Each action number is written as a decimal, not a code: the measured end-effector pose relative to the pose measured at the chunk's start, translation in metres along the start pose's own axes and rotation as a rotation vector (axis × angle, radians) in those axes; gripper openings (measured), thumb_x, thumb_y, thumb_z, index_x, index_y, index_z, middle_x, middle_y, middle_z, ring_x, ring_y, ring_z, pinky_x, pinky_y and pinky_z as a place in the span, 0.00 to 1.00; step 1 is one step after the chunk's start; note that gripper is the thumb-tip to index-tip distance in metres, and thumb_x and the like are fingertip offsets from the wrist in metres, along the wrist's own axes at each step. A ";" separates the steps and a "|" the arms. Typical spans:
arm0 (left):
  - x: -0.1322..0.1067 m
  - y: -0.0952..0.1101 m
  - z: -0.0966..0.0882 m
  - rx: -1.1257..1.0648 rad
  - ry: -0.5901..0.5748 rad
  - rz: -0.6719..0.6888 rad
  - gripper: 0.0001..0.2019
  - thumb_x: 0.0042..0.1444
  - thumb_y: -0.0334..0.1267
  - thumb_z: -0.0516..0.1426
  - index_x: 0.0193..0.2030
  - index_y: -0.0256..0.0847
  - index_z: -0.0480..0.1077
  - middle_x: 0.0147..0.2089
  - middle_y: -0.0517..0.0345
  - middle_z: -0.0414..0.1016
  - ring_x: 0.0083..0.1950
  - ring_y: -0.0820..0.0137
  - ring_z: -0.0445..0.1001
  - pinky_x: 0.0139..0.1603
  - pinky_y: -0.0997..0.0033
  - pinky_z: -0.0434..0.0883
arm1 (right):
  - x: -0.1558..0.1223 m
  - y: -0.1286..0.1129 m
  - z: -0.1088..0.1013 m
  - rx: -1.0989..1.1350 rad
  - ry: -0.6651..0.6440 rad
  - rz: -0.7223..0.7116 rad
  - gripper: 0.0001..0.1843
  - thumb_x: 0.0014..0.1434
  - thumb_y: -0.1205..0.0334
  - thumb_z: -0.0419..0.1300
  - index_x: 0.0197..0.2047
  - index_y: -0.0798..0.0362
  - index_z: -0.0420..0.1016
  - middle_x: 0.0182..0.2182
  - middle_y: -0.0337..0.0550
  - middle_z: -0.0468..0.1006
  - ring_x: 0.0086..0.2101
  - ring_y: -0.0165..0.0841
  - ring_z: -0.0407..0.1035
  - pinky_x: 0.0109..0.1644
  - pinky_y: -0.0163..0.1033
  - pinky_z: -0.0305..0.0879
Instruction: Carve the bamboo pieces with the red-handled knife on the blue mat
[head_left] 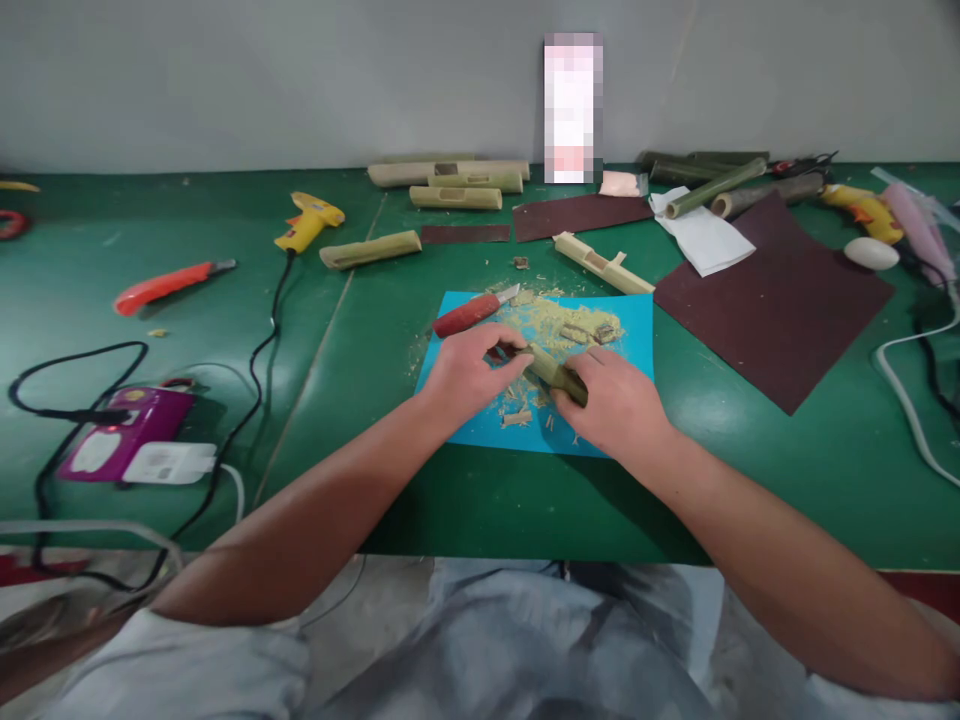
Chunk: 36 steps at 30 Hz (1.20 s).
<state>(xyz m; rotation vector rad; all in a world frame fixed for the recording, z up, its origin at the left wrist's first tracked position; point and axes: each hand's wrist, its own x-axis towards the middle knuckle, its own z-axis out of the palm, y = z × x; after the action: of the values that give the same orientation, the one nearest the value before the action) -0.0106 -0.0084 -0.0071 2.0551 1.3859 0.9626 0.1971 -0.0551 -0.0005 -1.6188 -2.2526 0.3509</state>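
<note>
A short bamboo tube (548, 367) is held low over a blue sheet (461, 425), slanting down to the right. My left hand (480, 362) is closed, thumb and fingertips pinching the tube's left end. Around its darker right end wrap the fingers of my right hand (619, 402). A red-handled knife (472, 313) lies beside my left hand, its blade pointing up and right. Pale shavings (551, 322) and small bamboo chips (516, 417) are scattered over the sheet, above and below the tube.
Cut bamboo pieces (456, 197) line the back, near brown sandpaper (784, 310) and white paper (705, 232). A yellow hot glue gun (307, 220), an orange cutter (172, 287) and a purple power strip (131, 430) with loose cords are on the left. A phone (573, 108) leans on the wall.
</note>
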 end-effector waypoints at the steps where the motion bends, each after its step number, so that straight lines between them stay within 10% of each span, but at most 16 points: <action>1: 0.000 0.000 0.000 -0.003 0.011 -0.002 0.08 0.55 0.42 0.63 0.37 0.41 0.79 0.40 0.55 0.84 0.40 0.66 0.81 0.47 0.66 0.79 | 0.000 0.000 0.000 0.000 -0.002 0.001 0.08 0.63 0.57 0.58 0.39 0.52 0.75 0.40 0.50 0.78 0.42 0.41 0.70 0.40 0.43 0.61; 36: 0.001 -0.001 0.002 -0.170 0.059 -0.098 0.09 0.51 0.40 0.67 0.38 0.39 0.79 0.43 0.54 0.83 0.41 0.68 0.80 0.47 0.67 0.80 | 0.003 0.000 0.003 0.126 0.002 0.076 0.10 0.61 0.56 0.62 0.41 0.53 0.76 0.40 0.49 0.79 0.44 0.42 0.72 0.44 0.44 0.66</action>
<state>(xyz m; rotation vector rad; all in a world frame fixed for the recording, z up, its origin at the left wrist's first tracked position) -0.0095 -0.0070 -0.0086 1.8310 1.3710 1.0679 0.1947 -0.0520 -0.0022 -1.6414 -2.1257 0.5010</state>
